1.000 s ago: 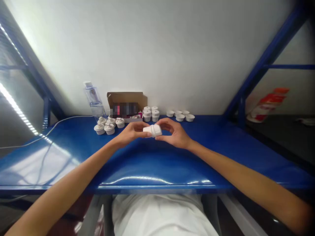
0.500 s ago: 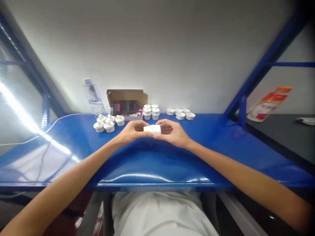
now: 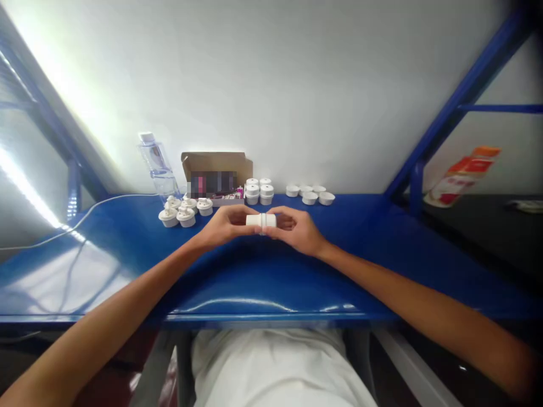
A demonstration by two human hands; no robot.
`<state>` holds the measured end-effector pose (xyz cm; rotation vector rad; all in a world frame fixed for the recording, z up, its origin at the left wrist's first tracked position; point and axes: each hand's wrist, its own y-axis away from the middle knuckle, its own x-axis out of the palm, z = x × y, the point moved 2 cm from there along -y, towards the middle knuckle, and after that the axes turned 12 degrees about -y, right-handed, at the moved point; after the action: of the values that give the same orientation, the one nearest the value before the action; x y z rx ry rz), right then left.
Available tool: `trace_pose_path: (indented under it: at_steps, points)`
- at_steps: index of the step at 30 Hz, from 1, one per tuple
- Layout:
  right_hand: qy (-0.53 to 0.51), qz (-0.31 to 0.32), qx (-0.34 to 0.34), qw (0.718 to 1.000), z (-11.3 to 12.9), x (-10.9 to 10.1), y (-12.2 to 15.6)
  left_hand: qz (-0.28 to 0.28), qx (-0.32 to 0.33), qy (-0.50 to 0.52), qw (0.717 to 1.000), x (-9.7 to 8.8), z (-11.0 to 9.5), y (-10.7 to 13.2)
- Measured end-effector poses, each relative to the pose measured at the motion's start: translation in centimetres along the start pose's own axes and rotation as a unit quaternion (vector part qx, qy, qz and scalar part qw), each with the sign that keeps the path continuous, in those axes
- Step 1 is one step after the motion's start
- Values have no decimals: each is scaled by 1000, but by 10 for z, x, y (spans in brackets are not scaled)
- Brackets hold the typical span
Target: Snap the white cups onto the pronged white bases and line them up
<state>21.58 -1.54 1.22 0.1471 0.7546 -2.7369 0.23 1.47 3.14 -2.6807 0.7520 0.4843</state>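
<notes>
Held level above the blue table is a white round plastic housing [image 3: 261, 220], with a raised rim round its middle where two halves meet. My left hand [image 3: 227, 225] is closed on its left end, thumb in front and fingers behind. On the right end, my right hand [image 3: 303, 232] pinches the other half the same way. Whether the halves are fully joined I cannot tell. Just beyond my hands stand several closed white housings [image 3: 259, 192], stacked close together. Left of them sit several white parts with small fittings on top [image 3: 185, 216]. Several open white cups [image 3: 310, 198] lie farther right.
An open cardboard box [image 3: 248, 167] stands against the wall, beside a clear water bottle [image 3: 159, 167]. A white cable [image 3: 99, 206] runs along the left of the blue table [image 3: 263, 277]. Blue frame posts [image 3: 449, 107] rise at both sides; an orange-capped bottle [image 3: 464, 178] is beyond the right one.
The two halves now sit in line with an even rim between them; earlier the right one looked slightly turned, with a thin piece sticking up beside it. Both hands stay in nearly the same place.
</notes>
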Motion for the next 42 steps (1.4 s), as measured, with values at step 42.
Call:
trace_pose_path:
  at_steps: [42]
  points:
    - [-166,4,111,980,1,3,-3,-45,77,-52,995,7,-18,9]
